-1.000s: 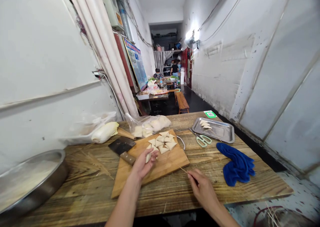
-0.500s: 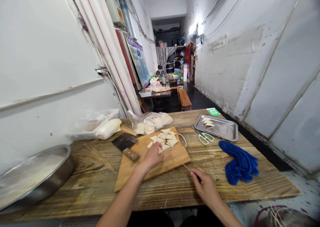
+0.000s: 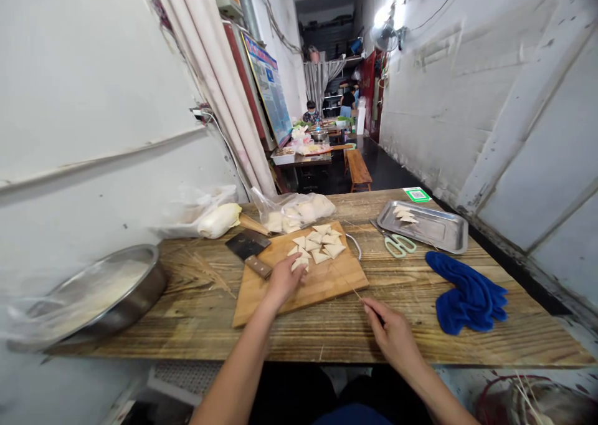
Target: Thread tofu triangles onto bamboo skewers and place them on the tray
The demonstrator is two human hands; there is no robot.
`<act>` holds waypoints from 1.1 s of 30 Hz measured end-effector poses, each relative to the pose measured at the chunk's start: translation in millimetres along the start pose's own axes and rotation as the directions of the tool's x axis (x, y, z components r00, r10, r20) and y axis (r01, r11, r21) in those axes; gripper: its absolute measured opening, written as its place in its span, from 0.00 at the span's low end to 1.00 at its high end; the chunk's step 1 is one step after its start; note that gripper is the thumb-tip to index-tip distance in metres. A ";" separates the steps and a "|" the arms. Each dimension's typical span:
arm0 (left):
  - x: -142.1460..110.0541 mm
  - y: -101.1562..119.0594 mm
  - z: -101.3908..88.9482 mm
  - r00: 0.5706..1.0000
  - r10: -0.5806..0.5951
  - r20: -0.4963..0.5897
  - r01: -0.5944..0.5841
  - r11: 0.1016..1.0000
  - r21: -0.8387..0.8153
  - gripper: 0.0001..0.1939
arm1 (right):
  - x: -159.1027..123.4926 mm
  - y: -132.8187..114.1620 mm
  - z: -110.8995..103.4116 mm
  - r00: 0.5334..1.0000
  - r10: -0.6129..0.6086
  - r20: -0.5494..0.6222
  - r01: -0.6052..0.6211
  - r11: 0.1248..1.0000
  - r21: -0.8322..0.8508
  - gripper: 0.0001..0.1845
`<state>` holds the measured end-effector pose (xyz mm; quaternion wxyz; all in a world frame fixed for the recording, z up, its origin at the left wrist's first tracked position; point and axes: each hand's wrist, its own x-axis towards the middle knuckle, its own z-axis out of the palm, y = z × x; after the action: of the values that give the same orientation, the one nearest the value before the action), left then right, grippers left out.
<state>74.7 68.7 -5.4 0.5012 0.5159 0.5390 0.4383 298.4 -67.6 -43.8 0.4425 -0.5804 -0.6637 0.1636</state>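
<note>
My left hand [image 3: 286,280] is over the cutting board [image 3: 322,281], thumb and fingers closed on a pale triangular tofu piece [image 3: 300,263]. Beyond it lies a loose pile of similar tofu triangles [image 3: 322,241]. Just off the board's near right corner, my right hand [image 3: 391,328] pinches a thin wooden skewer [image 3: 355,293], its tip pointing towards the board. A cleaver [image 3: 247,244] rests on the board's left edge, its brown handle close to my left wrist.
Right of the board are green-handled scissors [image 3: 399,245], a metal tray [image 3: 443,229] with several triangles, and a blue glove [image 3: 469,297]. Left are loose skewers [image 3: 200,268], a cabbage [image 3: 219,220] and a metal basin [image 3: 156,269]. A plastic bag [image 3: 308,208] lies behind. Two people are far back.
The whole view has shifted, so the table appears higher and further right. My left hand has drawn back slightly from the pile with a triangle. The right hand keeps its skewer.
</note>
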 end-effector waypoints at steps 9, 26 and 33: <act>-24.4 -14.0 13.4 0.969 -0.102 0.225 0.223 0.756 -0.616 0.11 | 2.8 -11.1 -6.5 0.987 -0.159 -0.032 0.154 0.981 -0.118 0.13; -28.7 -13.4 23.7 0.881 -0.414 0.229 0.424 0.478 -0.769 0.00 | 2.2 -26.3 5.5 0.978 0.088 0.187 -0.153 0.917 0.369 0.16; -31.1 -5.8 23.0 0.868 -0.468 0.167 0.399 0.457 -0.795 0.02 | -8.1 -32.0 6.5 0.974 -0.003 0.225 -0.035 0.986 0.163 0.15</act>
<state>95.8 36.3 -11.0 0.7531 0.0583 0.4101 0.5111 272.7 -81.8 -27.3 0.4103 -0.5248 -0.6886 0.2864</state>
